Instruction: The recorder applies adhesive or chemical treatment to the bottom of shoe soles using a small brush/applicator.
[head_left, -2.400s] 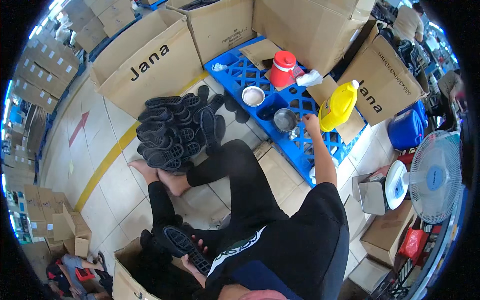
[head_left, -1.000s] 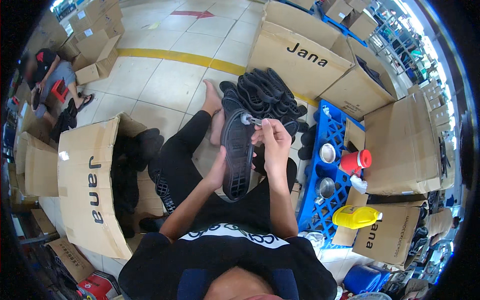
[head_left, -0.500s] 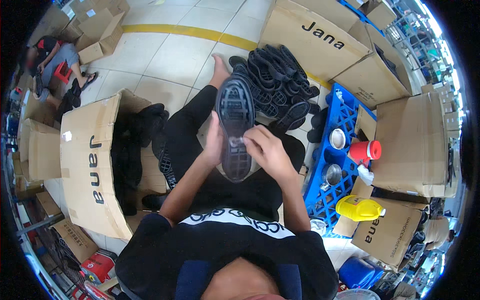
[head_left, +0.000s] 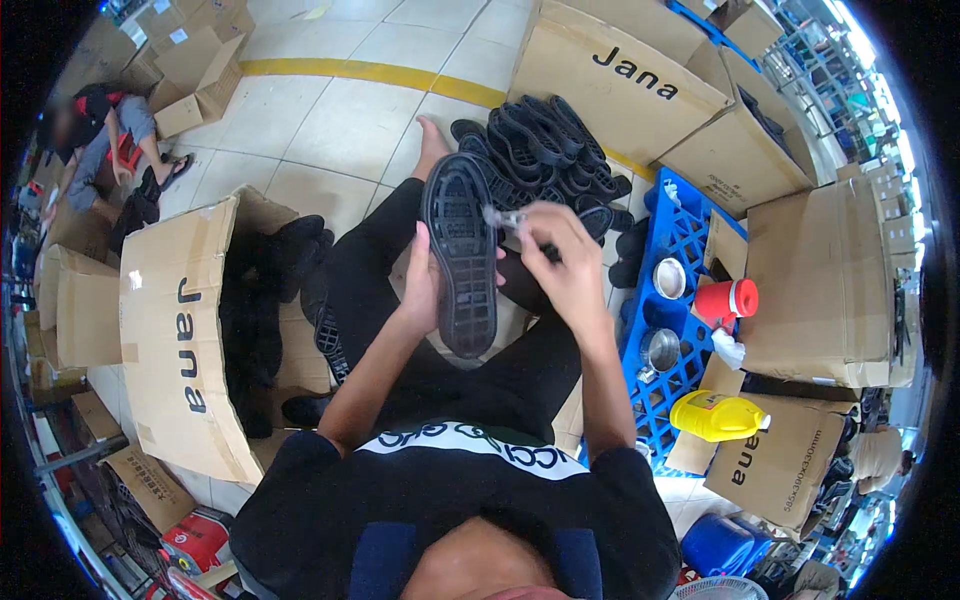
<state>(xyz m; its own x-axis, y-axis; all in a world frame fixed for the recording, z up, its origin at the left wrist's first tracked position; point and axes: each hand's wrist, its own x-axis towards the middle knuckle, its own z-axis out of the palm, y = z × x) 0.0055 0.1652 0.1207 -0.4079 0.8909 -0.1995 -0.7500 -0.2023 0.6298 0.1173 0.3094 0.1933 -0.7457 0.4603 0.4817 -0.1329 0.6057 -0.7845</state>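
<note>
the tiled floor [head_left: 330, 155] lay under everything, and the person sat on it with knees spread, leaving room to work in the lap. a big open cardboard box [head_left: 160, 335] stood at the left, dark things inside it. to the right a blue pallet [head_left: 634, 345] served as a low shelf, probably so its goods stayed within arm's reach. a pile of black soles [head_left: 545, 150] lay ahead, just past the lap. on the pallet were a yellow jug [head_left: 712, 415], a red jug [head_left: 715, 300], a metal cup [head_left: 660, 352] and a round bowl [head_left: 670, 278]. one black sole [head_left: 460, 265] was held above the lap, gridded face up, seemingly to bare that side. the left hand [head_left: 425, 285] cradled it, thumb along one edge and fingers curled beneath, likely to steady it. the right hand [head_left: 565, 255] kept its fingers pinched narrow around a small clip [head_left: 511, 218]. a whitish wad [head_left: 492, 214] sat at its tip by the sole's edge; blur hid whether they touched.
</note>
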